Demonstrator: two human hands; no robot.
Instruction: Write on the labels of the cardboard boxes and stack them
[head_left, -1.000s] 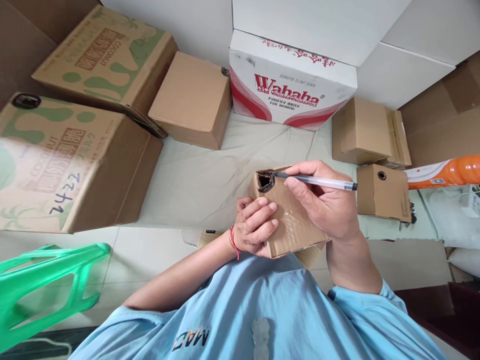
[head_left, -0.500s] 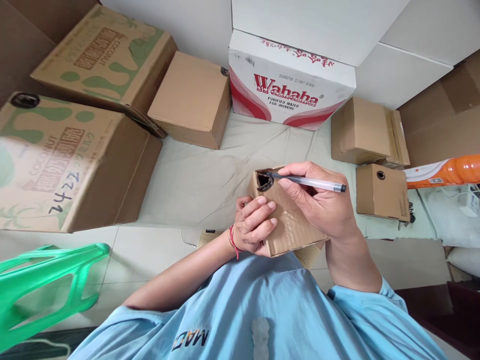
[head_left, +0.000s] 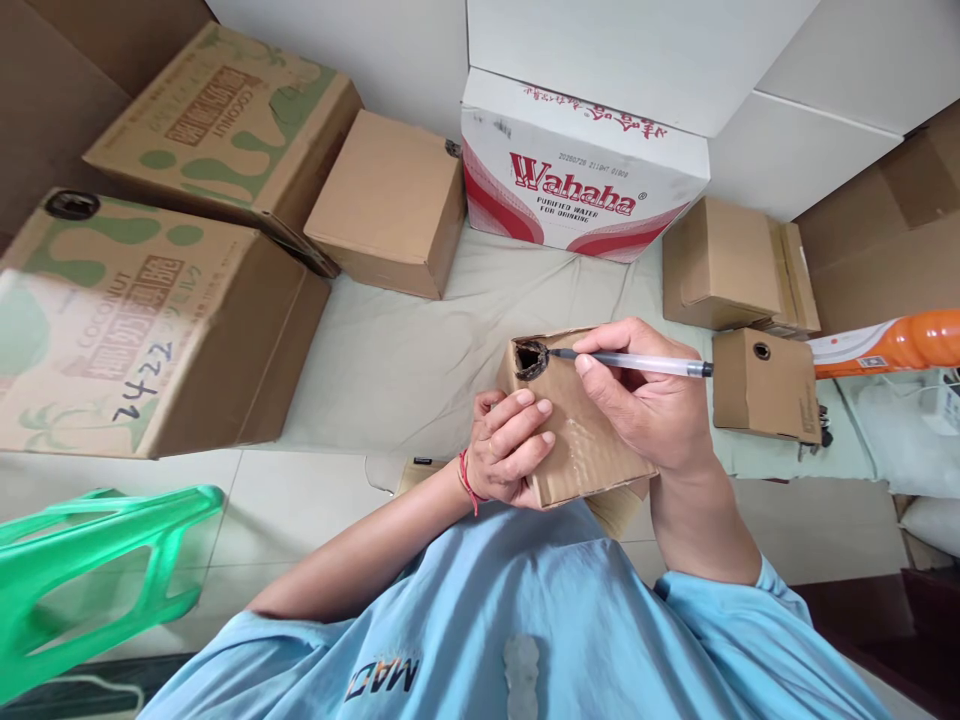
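A small brown cardboard box (head_left: pixel 581 440) is held in front of my chest, its top tilted toward me. One corner has a ragged hole (head_left: pixel 531 358) with a blackened rim. My left hand (head_left: pixel 514 445) grips the box's left side, fingers curled over the top and the thumb hidden. Pinched in my right hand (head_left: pixel 645 400) is a pen (head_left: pixel 637 363) with a clear barrel and a dark end. Its tip meets the right side of the black rim. The lower part of my right hand lies against the box's right side.
Two coconut cartons (head_left: pixel 217 120) and a plain box (head_left: pixel 390 200) stand left on the cloth-covered surface (head_left: pixel 405 370). A white Wahaha carton (head_left: pixel 585 170) is behind. To the right are small boxes (head_left: pixel 765 385) and an orange-white bottle (head_left: pixel 892 340). A green stool (head_left: pixel 150 580) stands lower left.
My right hand and the pen have shifted slightly right, drawing the tip from the hole's upper edge to its right rim. My left hand keeps its hold on the box.
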